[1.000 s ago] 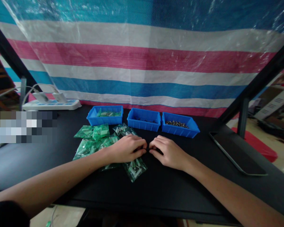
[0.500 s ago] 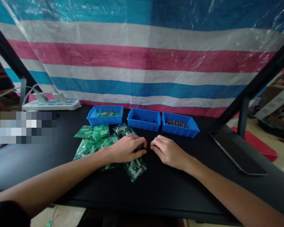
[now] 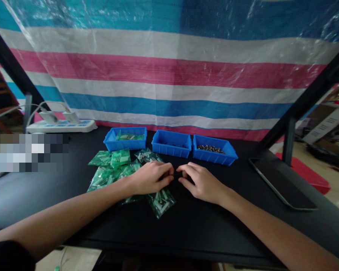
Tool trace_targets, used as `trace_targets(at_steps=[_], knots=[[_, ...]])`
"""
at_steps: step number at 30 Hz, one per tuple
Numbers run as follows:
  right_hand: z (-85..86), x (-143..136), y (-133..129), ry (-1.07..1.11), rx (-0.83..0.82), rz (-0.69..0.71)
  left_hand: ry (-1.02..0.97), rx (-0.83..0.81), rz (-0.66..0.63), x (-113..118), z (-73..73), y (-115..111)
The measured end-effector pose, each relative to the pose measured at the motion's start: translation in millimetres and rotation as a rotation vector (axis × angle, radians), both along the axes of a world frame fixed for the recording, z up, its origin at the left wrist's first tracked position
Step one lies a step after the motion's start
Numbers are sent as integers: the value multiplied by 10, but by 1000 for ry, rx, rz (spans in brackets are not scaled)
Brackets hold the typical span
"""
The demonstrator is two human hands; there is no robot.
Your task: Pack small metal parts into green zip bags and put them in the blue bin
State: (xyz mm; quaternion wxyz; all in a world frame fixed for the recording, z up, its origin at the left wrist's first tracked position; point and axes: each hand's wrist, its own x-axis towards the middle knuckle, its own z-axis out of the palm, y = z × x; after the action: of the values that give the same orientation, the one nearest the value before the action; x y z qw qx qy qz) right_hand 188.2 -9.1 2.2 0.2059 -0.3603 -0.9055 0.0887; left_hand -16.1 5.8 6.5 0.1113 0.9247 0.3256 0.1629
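Observation:
My left hand is closed, thumb and fingers curled together over the right edge of a heap of small plastic bags. Whatever it pinches, a small dark bit perhaps, is too dim against the table to make out. Just across a narrow gap, my right hand has its thumb and forefinger apart, with nothing visible between them. A clear bag of small pale and metal parts pokes out below my left hand. The bags further left look green and overlap each other.
Behind the hands stand three blue bins: one with green bags, one with a few dark bits, one with small metal pieces. A phone lies right; a power strip sits back left. A striped sheet hangs behind.
My right hand's thumb and forefinger have spread from a pinch beside the left fingertips. My left hand has stayed closed in nearly the same place.

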Motion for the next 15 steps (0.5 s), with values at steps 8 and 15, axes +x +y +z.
trace_targets(at_steps=[8,15], knots=[[-27,22,16,30,-8,-5,-194,-14,177,-67,39,115],[0,15,6,18,-16,-12,-260,115,416,-57,179,279]])
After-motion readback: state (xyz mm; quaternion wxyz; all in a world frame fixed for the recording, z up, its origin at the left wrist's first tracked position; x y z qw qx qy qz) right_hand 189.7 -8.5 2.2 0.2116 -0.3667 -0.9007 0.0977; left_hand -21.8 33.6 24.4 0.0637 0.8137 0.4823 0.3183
